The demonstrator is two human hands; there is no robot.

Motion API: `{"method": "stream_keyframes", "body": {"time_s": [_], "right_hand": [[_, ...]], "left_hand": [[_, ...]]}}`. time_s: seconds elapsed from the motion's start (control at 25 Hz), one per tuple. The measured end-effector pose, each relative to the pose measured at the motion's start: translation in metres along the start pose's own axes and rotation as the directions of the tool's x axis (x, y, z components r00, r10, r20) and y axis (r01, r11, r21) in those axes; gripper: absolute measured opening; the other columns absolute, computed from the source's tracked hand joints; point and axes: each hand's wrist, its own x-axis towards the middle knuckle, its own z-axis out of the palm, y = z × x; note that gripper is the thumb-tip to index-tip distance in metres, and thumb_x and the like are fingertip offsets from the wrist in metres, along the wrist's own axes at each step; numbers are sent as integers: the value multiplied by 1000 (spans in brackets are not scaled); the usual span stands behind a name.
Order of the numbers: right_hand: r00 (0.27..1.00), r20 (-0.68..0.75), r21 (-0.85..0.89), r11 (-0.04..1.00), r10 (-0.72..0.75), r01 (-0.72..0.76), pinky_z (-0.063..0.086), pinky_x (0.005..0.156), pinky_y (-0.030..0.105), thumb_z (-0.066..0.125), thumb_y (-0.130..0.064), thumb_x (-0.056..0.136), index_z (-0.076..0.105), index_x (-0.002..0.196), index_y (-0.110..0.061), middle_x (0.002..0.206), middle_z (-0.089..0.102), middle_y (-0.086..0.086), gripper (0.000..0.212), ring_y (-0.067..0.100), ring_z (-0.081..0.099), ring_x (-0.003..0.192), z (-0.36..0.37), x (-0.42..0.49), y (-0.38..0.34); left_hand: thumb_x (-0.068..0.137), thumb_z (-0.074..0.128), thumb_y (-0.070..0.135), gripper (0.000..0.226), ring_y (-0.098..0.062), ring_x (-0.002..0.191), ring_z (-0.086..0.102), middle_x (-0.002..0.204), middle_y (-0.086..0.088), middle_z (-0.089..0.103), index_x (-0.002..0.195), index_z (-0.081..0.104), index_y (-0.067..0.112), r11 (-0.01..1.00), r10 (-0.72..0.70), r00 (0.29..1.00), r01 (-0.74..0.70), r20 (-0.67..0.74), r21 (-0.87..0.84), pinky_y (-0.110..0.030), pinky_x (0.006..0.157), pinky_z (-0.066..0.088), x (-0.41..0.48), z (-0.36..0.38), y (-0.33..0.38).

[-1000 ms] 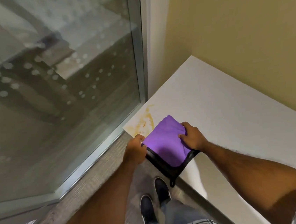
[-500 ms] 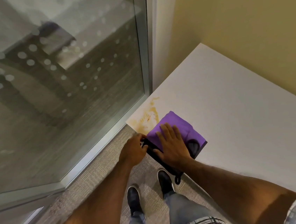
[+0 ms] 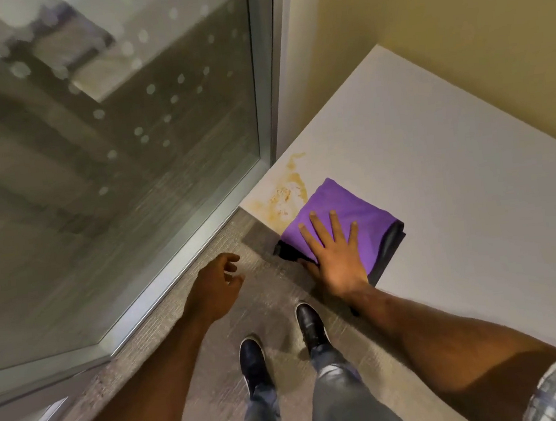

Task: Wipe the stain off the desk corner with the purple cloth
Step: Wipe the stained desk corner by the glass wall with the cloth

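Now right hand [image 3: 338,255] flat on purple cloth [image 3: 342,217], seemingly pressing it.

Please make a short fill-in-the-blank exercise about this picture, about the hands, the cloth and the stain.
1. The right hand lies flat on the ______ cloth.
2. The left hand hangs over the ______, touching nothing.
3. The stain on the desk looks ______ in colour.
4. The stain lies between the cloth and the ______ wall.

Missing words: purple; floor; yellow-brown; glass

Glass wall [image 3: 110,159], yellow wall [image 3: 457,37], carpet [image 3: 221,404]
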Motion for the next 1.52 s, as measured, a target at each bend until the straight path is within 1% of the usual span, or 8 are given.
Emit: {"method": "stream_keyframes", "body": {"time_s": [0.12, 0.24, 0.48, 0.72, 0.96, 1.16, 1.32, 1.52], "right_hand": [[997, -34, 15, 997, -72, 73, 8, 117, 67, 38, -40, 102, 18, 156, -26, 164, 8, -1, 59, 38, 2, 151, 5, -6, 0], [997, -55, 55, 997, -48, 51, 2, 121, 61, 41, -33, 103, 17, 156, -29, 162, 3, -7, 58, 31, -1, 153, 6, -25, 7], [954, -105, 356, 906, 282, -228, -3, 120, 63, 40, -31, 104, 32, 152, -28, 162, 21, -6, 49, 26, 6, 153, -10, -1, -14], [995, -90, 213, 975, -46, 65, 3, 120, 62, 41, -28, 103, 31, 152, -31, 163, 17, -7, 50, 24, 5, 153, -4, -34, 3], [934, -109, 440, 859, 339, -260, -5, 119, 62, 45, -22, 102, 37, 150, -27, 163, 22, -4, 49, 25, 5, 153, -12, 7, -22], [997, -69, 87, 995, -33, 39, -2, 117, 66, 49, -28, 100, 28, 153, -32, 165, 11, -2, 57, 32, 1, 153, 0, -9, -28], [989, -127, 58, 995, 82, -75, 10, 114, 72, 52, -29, 97, 33, 151, -31, 164, 19, 0, 58, 33, 9, 152, 0, -33, -3], [988, -79, 2, 992, 129, -130, 0, 114, 74, 41, -48, 101, 13, 156, -32, 166, 2, 4, 63, 36, -6, 152, 6, 8, -39]], "left_hand": [[87, 67, 26, 33, -13, 91, 62, 105, 5, 61, 118, 55, 26, 998, -55, 998, 55, 5, -34, -20, 63, 47, -6, -6, -19], [87, 68, 27, 35, -13, 91, 62, 104, 4, 61, 119, 55, 24, 999, -46, 998, 46, 34, -24, -21, 66, 49, -7, -16, -24], [86, 68, 30, 42, -17, 97, 62, 113, -4, 65, 125, 55, 20, 998, 10, 999, -13, 52, 54, -34, 84, 54, 6, -33, -30], [84, 69, 36, 51, -29, 115, 62, 129, -11, 63, 129, 55, 14, 954, 123, 992, -123, 18, 273, -46, 97, 51, 18, -47, -17], [85, 68, 38, 52, -27, 114, 62, 128, -10, 64, 131, 53, 18, 931, 87, 994, -105, 66, 350, -42, 94, 51, 27, -57, -16], [88, 63, 42, 48, -25, 106, 63, 123, -9, 66, 129, 51, 21, 918, -12, 990, -45, 141, 395, -37, 89, 50, 31, -59, -17], [88, 61, 46, 46, -23, 103, 63, 118, -7, 68, 126, 52, 22, 908, -23, 989, -40, 147, 416, -36, 86, 50, 31, -61, -19], [88, 60, 46, 48, -25, 106, 63, 122, -8, 66, 128, 52, 21, 917, -44, 988, -19, 149, 397, -37, 88, 50, 27, -54, -26]]}}
